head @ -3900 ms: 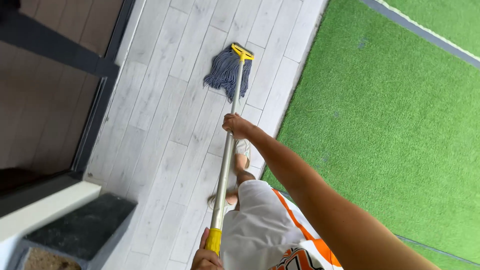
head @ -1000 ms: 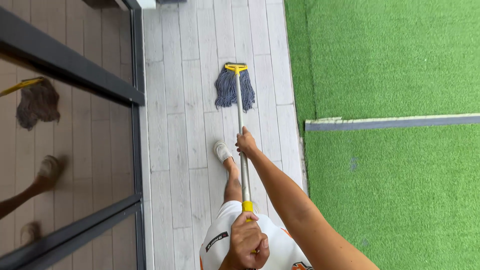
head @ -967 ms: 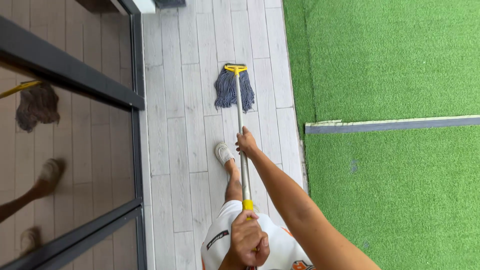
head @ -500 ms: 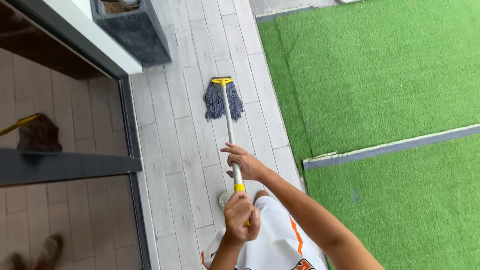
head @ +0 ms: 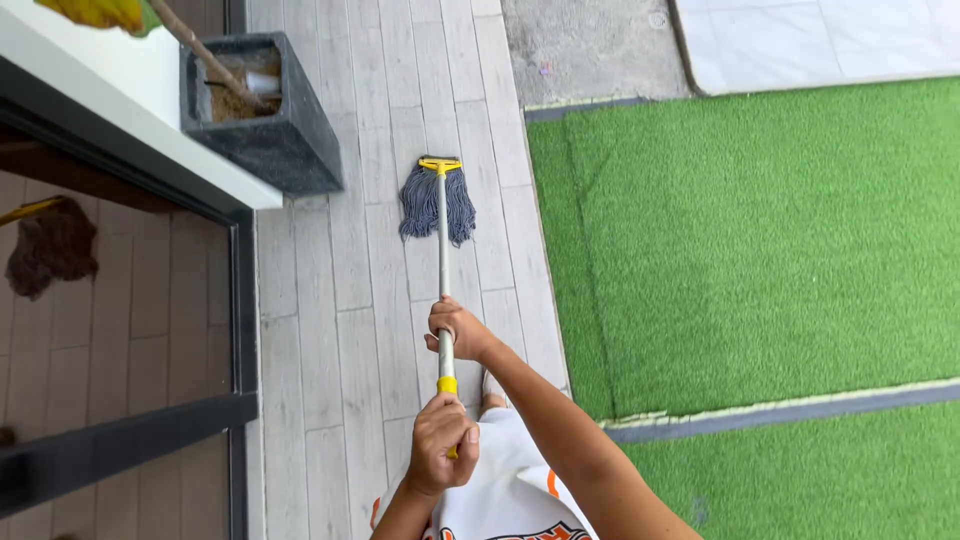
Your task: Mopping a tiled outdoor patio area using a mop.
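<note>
- Gripping the mop [head: 443,262], both hands are closed on its handle: right hand [head: 458,330] midway, left hand [head: 440,441] at the yellow end.
- Its head rests on the grey deck [head: 330,330].
- The planter [head: 268,125] could be struck by a leftward sweep.
- The turf [head: 740,250] could be wetted if strands drift right.

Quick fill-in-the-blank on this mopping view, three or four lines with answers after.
1. Both hands grip the mop's ____ handle.
2. The right hand sits ____ the mop head than the left hand.
3. Right of the plank floor lies green ____.
4. The dark square planter stands to the ____ of the mop head.

Missing words: metal; closer to; turf; left
</note>
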